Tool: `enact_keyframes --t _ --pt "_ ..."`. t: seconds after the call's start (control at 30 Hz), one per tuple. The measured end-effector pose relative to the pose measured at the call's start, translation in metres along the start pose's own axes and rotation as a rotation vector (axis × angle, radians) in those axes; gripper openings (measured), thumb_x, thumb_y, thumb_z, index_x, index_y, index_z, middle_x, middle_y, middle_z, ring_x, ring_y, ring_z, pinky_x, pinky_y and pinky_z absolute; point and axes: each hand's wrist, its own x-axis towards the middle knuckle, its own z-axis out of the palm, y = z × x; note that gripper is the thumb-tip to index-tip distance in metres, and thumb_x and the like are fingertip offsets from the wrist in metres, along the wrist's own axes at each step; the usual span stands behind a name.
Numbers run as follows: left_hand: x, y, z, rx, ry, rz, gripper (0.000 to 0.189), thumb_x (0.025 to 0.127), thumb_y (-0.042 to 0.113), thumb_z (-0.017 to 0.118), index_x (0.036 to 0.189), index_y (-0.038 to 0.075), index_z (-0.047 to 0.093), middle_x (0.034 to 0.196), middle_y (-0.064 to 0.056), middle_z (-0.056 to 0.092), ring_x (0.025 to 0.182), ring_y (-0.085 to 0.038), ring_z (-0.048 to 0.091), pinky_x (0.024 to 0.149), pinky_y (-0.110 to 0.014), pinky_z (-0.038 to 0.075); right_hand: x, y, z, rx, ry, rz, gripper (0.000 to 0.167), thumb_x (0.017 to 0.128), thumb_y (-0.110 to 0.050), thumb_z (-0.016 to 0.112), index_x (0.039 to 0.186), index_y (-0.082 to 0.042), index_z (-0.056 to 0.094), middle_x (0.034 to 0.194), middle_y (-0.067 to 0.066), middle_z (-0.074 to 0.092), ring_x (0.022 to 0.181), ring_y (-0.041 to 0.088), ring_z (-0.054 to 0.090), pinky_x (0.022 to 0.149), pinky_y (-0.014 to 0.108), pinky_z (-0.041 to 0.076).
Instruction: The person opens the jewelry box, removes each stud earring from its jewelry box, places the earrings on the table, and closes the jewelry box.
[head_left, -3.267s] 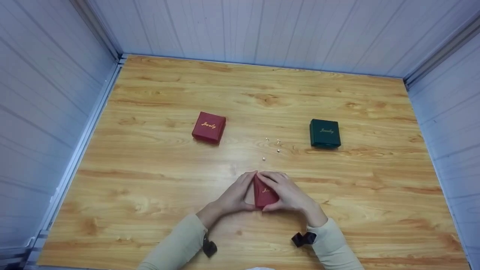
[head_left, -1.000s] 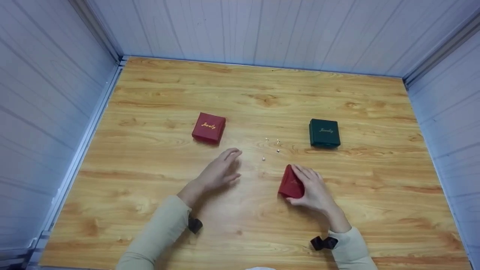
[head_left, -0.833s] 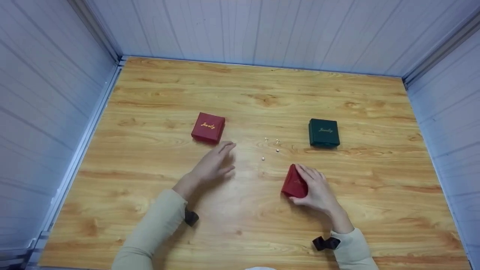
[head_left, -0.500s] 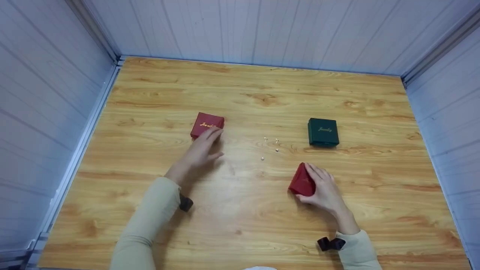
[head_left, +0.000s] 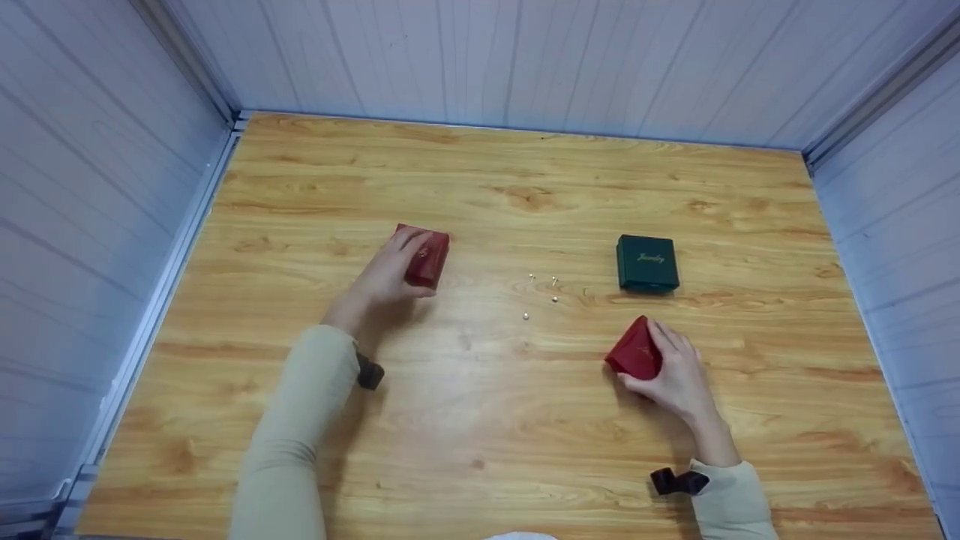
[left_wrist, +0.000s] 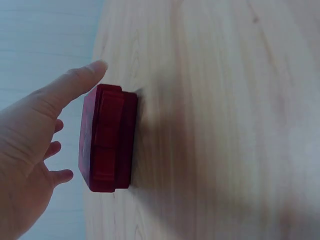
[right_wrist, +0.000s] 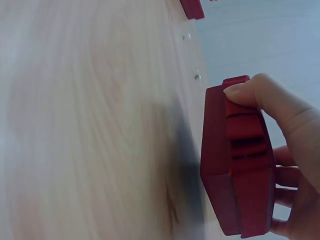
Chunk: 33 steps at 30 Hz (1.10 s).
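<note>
My right hand (head_left: 677,379) grips a red jewelry box (head_left: 636,352). In the right wrist view the thumb presses one side of this closed box (right_wrist: 240,165), the fingers go round behind it, and a shadow falls on the table beside it. My left hand (head_left: 384,276) reaches over a second red jewelry box (head_left: 431,262) at the left, its fingers covering part of the gold lettering. The left wrist view shows that box (left_wrist: 110,140) flat on the table, with the thumb (left_wrist: 82,82) straight at one end and the other fingers spread apart beyond its lid.
A dark green jewelry box (head_left: 647,264) with gold lettering lies closed at the right. Between the boxes are several tiny shiny pieces (head_left: 555,299), like stud earrings. Pale panels (head_left: 480,60) wall the wooden table (head_left: 465,420) at the back and sides.
Both hands were together on the near red box. My right hand has carried it rightwards; my left has let go and moved up and left to the other red box, which stays in place.
</note>
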Motion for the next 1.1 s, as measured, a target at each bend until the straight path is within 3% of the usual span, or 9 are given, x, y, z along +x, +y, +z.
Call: enact_keyframes --t 0.2,0.67,1.1 --pt "0.008 -0.006 -0.01 0.006 -0.069 -0.069 0.094 0.061 0.025 0.081 0.137 0.009 0.029 0.139 -0.012 0.024 0.126 -0.029 0.022 0.102 -0.044 0.024 0.0 0.01 -0.009 0.006 0.024 0.057 0.089 0.06 -0.028 0.079 0.129 0.008 0.038 0.125 0.029 0.041 0.11 0.042 0.037 0.086 0.056 0.027" --pt "0.021 -0.015 -0.02 0.087 -0.172 -0.117 0.099 0.058 0.02 0.082 0.138 0.005 0.026 0.14 -0.018 0.021 0.127 -0.033 0.02 0.103 -0.045 0.02 0.012 0.036 -0.027 0.022 0.072 0.205 0.088 0.065 -0.031 0.076 0.131 0.008 0.033 0.127 0.031 0.036 0.111 0.045 0.034 0.085 0.06 0.03" --pt "0.026 -0.015 -0.019 0.089 -0.277 -0.233 0.115 0.053 0.017 0.084 0.142 0.01 0.012 0.143 -0.015 0.011 0.126 -0.035 0.019 0.102 -0.046 0.021 0.029 0.058 -0.038 -0.003 0.045 0.313 0.091 0.069 -0.037 0.072 0.134 0.008 0.027 0.13 0.032 0.031 0.115 0.046 0.03 0.09 0.059 0.026"
